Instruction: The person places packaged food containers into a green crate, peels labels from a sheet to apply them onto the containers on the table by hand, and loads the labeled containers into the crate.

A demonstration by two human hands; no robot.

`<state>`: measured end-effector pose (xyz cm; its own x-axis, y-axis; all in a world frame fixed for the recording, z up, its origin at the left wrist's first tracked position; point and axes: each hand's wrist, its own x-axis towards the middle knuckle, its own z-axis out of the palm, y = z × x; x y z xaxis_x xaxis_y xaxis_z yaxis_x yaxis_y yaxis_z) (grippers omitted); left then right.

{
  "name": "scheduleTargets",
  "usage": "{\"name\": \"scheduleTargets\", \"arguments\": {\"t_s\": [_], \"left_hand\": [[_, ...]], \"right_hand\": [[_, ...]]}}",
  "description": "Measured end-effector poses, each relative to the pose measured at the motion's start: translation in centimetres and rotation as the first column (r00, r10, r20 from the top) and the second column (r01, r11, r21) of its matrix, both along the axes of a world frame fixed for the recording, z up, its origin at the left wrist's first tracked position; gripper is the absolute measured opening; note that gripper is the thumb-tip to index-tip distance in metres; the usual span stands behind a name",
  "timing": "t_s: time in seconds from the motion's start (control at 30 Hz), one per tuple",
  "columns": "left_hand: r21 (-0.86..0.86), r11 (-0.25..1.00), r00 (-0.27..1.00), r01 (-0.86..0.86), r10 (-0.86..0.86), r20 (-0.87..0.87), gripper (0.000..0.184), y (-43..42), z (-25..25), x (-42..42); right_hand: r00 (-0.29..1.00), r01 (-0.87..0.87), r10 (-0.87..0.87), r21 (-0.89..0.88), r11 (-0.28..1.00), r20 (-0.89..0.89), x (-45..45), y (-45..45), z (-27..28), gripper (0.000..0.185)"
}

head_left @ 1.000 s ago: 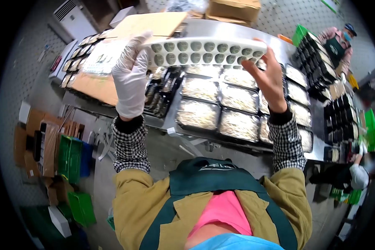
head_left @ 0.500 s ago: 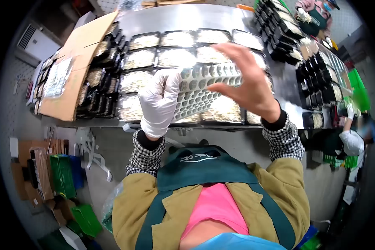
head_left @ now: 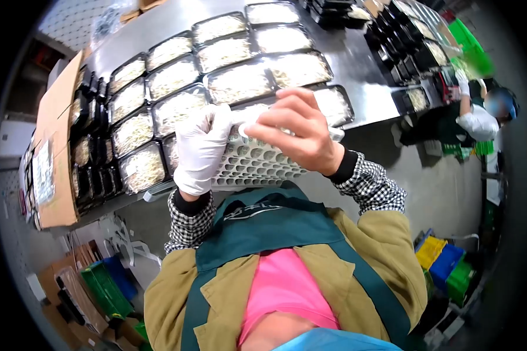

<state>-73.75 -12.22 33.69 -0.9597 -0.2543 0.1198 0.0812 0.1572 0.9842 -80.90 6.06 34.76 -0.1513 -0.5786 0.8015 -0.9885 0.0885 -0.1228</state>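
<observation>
My left hand (head_left: 200,151), in a white glove, grips the left edge of a pale sheet (head_left: 256,165) covered with rows of round, greenish-grey labels. The sheet hangs tilted in front of the apron, at the table's near edge. Over its upper part is my bare right hand (head_left: 303,131), its fingers curled and their tips close to the gloved fingers. Something small and whitish shows at those tips, too small to name. Beyond both hands, black trays (head_left: 240,82) of pale, stringy food under clear film lie in rows.
The metal table (head_left: 363,76) holds stacked black trays (head_left: 395,50) at the far right and more stacks beside cardboard (head_left: 55,140) at the left. A co-worker (head_left: 474,120) stands at right. Crates (head_left: 445,263) are on the floor at lower right, others at lower left.
The view has turned and shifted along the table. The label sheet has come down nearer the apron, and my right hand has moved from its right side to near my left fingers, curling in.
</observation>
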Motion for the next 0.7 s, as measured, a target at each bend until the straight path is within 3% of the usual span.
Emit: {"name": "scheduleTargets", "arguments": {"t_s": [0.07, 0.1, 0.13, 0.17, 0.2, 0.23, 0.27, 0.37, 0.4, 0.47, 0.57, 0.67, 0.7], "left_hand": [[-0.044, 0.999, 0.993, -0.029, 0.033, 0.109, 0.019, -0.3, -1.7, 0.0], [0.050, 0.999, 0.990, -0.018, 0.011, 0.139, 0.018, -1.2, -2.0, 0.3], [0.134, 0.991, 0.988, -0.029, 0.009, 0.152, 0.018, -2.8, -2.2, 0.6], [0.221, 0.974, 0.988, -0.055, 0.020, 0.154, 0.016, -3.8, -2.6, 1.1], [0.306, 0.948, 0.987, -0.082, 0.033, 0.159, 0.016, -5.1, -3.2, 1.7], [0.321, 0.946, 0.977, 0.053, -0.116, 0.180, 0.017, -8.2, -4.8, 2.4], [0.395, 0.917, 0.990, 0.061, -0.107, 0.096, 0.027, -7.7, -4.4, 2.6], [0.516, 0.838, 0.962, 0.175, -0.256, 0.090, 0.041, -8.0, -2.6, 2.7], [0.429, 0.894, 0.981, 0.127, -0.177, 0.079, 0.039, -7.7, -2.3, 2.8], [0.415, 0.899, 0.977, 0.144, -0.195, 0.082, 0.037, -9.3, -2.9, 3.1], [0.384, 0.924, 0.995, 0.004, -0.040, 0.086, 0.026, -9.9, -3.4, 3.7], [0.349, 0.933, 0.996, -0.085, 0.069, 0.060, 0.020, -10.5, -3.4, 3.5], [0.367, 0.925, 0.995, -0.100, 0.099, 0.021, 0.020, -10.7, -3.4, 3.6]], "right_hand": [[0.993, -0.060, 0.062, -0.015, 0.998, 0.105, 0.5, 1.4, -0.8, 0.022], [0.946, 0.043, 0.001, -0.128, 0.991, 0.324, -0.6, 3.9, -3.5, 0.029], [0.699, 0.280, -0.109, -0.130, 0.951, 0.707, -0.3, 5.2, -4.3, 0.038], [0.478, 0.452, -0.149, -0.097, 0.887, 0.866, -1.7, 6.9, -6.8, 0.048], [0.373, 0.493, -0.065, -0.139, 0.859, 0.926, -2.8, 8.5, -9.3, 0.056], [0.370, 0.523, -0.177, -0.047, 0.851, 0.912, -3.5, 9.5, -12.0, 0.059], [0.363, 0.551, -0.285, 0.042, 0.833, 0.887, -3.5, 9.8, -13.1, 0.061], [0.425, 0.603, -0.494, 0.170, 0.779, 0.759, -2.6, 8.5, -14.6, 0.058], [0.394, 0.626, -0.502, 0.175, 0.760, 0.770, -2.6, 8.1, -15.0, 0.059], [0.441, 0.679, -0.634, 0.226, 0.699, 0.635, -3.0, 8.1, -16.3, 0.060], [0.484, 0.751, -0.780, 0.269, 0.603, 0.398, -3.4, 7.9, -17.9, 0.060], [0.453, 0.769, -0.815, 0.305, 0.562, 0.361, -3.7, 7.8, -18.2, 0.061], [0.459, 0.751, -0.804, 0.317, 0.579, 0.379, -3.8, 8.0, -18.0, 0.052]]}}
